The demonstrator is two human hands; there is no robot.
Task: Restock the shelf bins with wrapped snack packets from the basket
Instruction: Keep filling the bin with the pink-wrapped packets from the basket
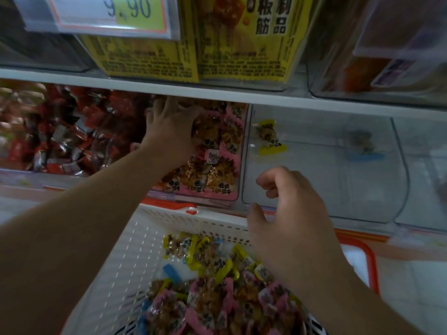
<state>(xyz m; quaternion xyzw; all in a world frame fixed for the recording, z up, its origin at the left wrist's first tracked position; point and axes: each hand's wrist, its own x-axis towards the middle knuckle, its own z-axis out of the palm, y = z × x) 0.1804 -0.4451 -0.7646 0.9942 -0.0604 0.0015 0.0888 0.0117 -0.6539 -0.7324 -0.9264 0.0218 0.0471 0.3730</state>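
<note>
Two hands up at the shelf right now; the left hand (169, 126) is reaching deep into the pink-packet bin (238, 151), fingers spread flat over the pile and lying loose on top, pinching nothing I can see; the right hand (287, 213) hovers in front of the clear bin (324, 165) next door, fingers loosely curled and empty.

That clear bin has only one yellow packet (271, 137) in it, lying tilted near its left wall, so my guess is it's the one that needs filling; the rest of the stock is in the white basket (135, 257) right below, a jumble of pink and yellow packets (217, 267) with a few blue ones.

Key thing for the next grab: the yellow ones sit toward the far edge of the basket, almost directly under the right hand and just below the clear bin's lip; so the right hand is clearly nearer, a short drop down and then straight up and forward.
</note>
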